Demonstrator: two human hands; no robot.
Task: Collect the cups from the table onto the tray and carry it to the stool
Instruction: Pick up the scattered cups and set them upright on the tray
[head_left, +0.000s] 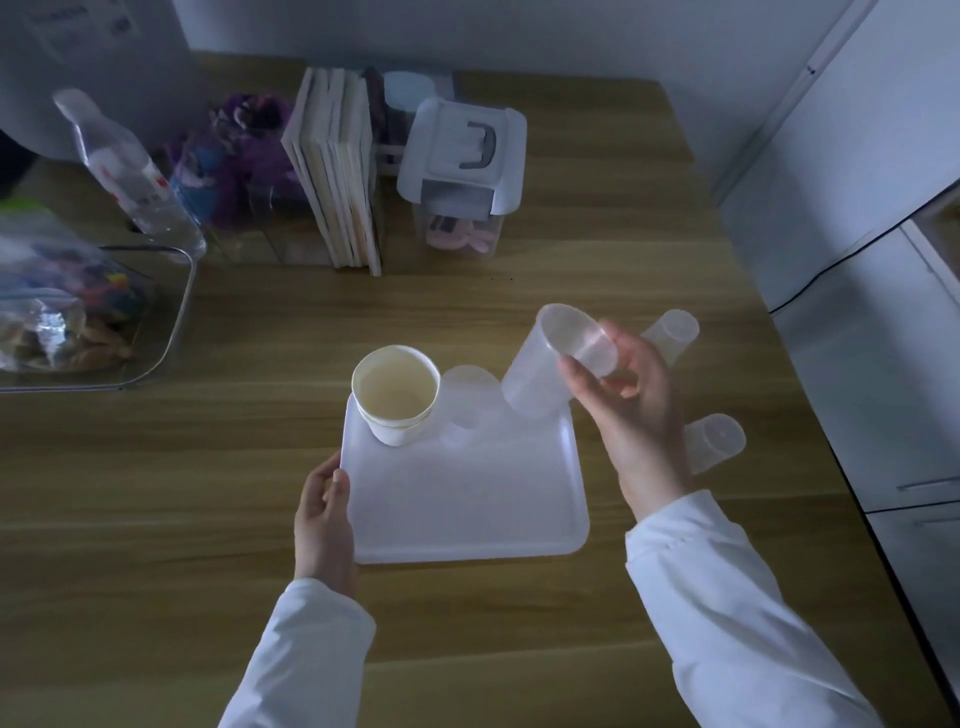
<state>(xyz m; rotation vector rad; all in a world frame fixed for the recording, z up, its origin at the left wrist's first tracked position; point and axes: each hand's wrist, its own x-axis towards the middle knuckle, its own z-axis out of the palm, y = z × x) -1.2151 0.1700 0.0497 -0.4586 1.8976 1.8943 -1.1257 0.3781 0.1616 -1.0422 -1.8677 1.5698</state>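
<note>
Over the table (208, 467), right hand (628, 410) grips clear cup (545, 364); left hand (324, 519) holds tray (467, 509).

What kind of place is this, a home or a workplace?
Probably a home, perhaps a kitchen or dining corner. A wooden table holds a row of books, a water bottle and a clear bin of bagged toys or snacks; white cabinet-like fronts stand to its right.

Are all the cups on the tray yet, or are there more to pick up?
Not yet. The paper cup and a small clear cup already stand on the tray. The right hand is bringing the big clear cup over, while the left hand grips the tray's edge. Two clear cups still wait on the table. Carrying comes after.
</note>
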